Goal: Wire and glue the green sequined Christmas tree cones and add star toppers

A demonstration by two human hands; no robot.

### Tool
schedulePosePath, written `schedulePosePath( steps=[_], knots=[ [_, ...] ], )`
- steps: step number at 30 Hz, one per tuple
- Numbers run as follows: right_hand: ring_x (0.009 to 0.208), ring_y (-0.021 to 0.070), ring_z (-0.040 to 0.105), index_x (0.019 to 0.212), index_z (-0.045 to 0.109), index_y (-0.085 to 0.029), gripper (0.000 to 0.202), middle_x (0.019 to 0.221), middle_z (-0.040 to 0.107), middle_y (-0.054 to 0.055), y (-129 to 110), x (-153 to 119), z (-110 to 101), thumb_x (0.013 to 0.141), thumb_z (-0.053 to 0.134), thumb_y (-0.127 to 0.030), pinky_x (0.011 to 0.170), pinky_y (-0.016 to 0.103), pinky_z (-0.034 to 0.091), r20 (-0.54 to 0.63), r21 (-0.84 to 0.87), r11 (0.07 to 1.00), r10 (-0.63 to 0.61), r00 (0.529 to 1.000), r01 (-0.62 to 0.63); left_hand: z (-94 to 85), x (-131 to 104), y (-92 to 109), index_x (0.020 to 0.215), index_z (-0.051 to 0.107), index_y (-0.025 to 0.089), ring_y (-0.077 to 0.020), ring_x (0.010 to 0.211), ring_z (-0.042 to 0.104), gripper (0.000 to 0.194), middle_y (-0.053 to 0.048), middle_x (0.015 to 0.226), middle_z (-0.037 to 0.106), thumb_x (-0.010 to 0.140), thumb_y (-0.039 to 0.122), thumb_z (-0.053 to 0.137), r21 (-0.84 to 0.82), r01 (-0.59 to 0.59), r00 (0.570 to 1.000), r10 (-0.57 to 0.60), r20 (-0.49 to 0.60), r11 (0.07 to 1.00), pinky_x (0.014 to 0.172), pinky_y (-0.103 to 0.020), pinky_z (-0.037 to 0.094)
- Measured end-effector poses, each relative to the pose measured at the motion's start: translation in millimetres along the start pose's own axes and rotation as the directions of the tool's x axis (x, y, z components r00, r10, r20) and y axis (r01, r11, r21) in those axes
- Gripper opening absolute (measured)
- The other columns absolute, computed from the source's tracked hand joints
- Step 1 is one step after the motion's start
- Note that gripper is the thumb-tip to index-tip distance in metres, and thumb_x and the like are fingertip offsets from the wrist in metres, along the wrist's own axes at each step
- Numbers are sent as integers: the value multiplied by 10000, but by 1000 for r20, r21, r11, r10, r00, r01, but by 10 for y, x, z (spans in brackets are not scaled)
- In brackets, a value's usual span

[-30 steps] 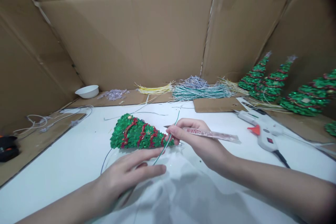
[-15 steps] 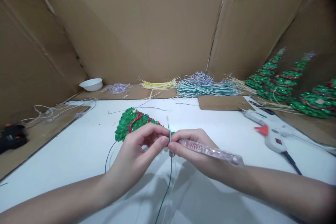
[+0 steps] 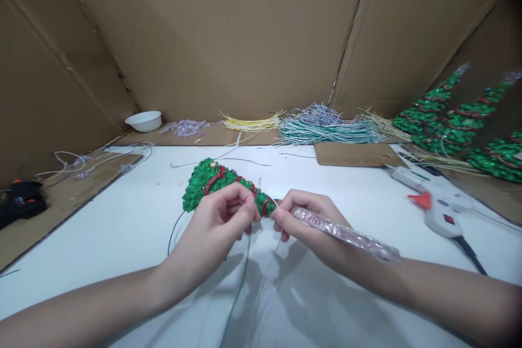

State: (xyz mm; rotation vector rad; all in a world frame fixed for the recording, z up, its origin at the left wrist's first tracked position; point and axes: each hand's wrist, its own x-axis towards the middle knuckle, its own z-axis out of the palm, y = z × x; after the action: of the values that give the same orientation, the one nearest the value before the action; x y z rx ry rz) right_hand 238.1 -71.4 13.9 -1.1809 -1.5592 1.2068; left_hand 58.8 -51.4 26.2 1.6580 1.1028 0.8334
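Note:
My left hand [image 3: 226, 217] has its fingertips pinched together on a thin green wire [image 3: 243, 277], which hangs down toward the table's near edge. My right hand [image 3: 305, 217] pinches a pale, thin wire [image 3: 277, 204] between thumb and forefinger. A slim tool wrapped in clear plastic with red lettering [image 3: 342, 232] also rests in that hand, its wrapped end lying back over the wrist. Behind the hands, a green beaded Christmas tree [image 3: 198, 185] with red garland lies on its side, its tip pointing right. My left hand partly covers the tree.
At right lie a white glue gun [image 3: 444, 217] and several finished trees [image 3: 457, 119]. Bundles of green-white wires [image 3: 330, 131] and yellow wires [image 3: 253, 122] line the back, with a white bowl [image 3: 143, 121] and clear ornaments [image 3: 190, 128]. A black glue gun [image 3: 20, 201] sits far left.
My hands have moved apart; before, they met at the upright wires. The green wire has gone left with my left hand, the pale one right. The view has shifted slightly.

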Motion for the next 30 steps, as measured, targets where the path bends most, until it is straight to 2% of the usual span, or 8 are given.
schedulePosePath(
  steps=[3,7,9,13,25,30],
  knots=[
    [537,74,474,655,484,-182,213,569,573,-31,-33,1,-23,852,517,-257,493,178,353,-70,-1,999,-49,996,49,-29,-2,-30,742,430,208,-77,511,442,184,74,512,485,906,288,405,-30,45,999,-44,26,999,505,-181,360],
    [467,58,357,646,393,-192,248,482,426,-75,-53,21,-49,867,484,-259,438,167,289,-136,4,998,-66,988,67,-46,7,-54,769,432,212,-65,443,283,211,90,496,332,907,369,404,93,76,997,-78,19,993,411,-172,243],
    [465,47,303,631,380,-186,253,510,367,-80,-48,44,-61,853,493,-235,418,163,254,-173,-27,996,-90,981,87,-50,15,-59,776,443,208,-64,455,257,209,87,515,332,902,373,418,168,40,999,-38,-11,985,408,-172,220],
    [457,42,290,628,394,-183,224,509,329,-84,3,81,-87,831,489,-181,399,155,236,-197,-77,989,-138,971,125,-59,22,-62,780,444,208,-65,459,257,190,86,524,338,897,355,422,235,-5,999,14,-38,972,409,-170,217],
    [435,31,309,604,412,-176,211,489,342,-86,56,131,-133,793,504,-156,389,151,217,-271,-153,980,-167,948,129,-78,-29,-64,775,433,216,-74,447,244,169,86,500,315,891,336,410,339,-12,997,39,-71,941,411,-179,221],
    [454,36,315,588,409,-173,212,501,352,-80,30,166,-154,773,506,-136,409,160,235,-294,-179,976,-170,940,120,-89,-28,-101,785,429,218,-81,446,228,173,84,495,286,901,340,389,358,-28,997,50,-52,933,413,-192,207]
  ],
)
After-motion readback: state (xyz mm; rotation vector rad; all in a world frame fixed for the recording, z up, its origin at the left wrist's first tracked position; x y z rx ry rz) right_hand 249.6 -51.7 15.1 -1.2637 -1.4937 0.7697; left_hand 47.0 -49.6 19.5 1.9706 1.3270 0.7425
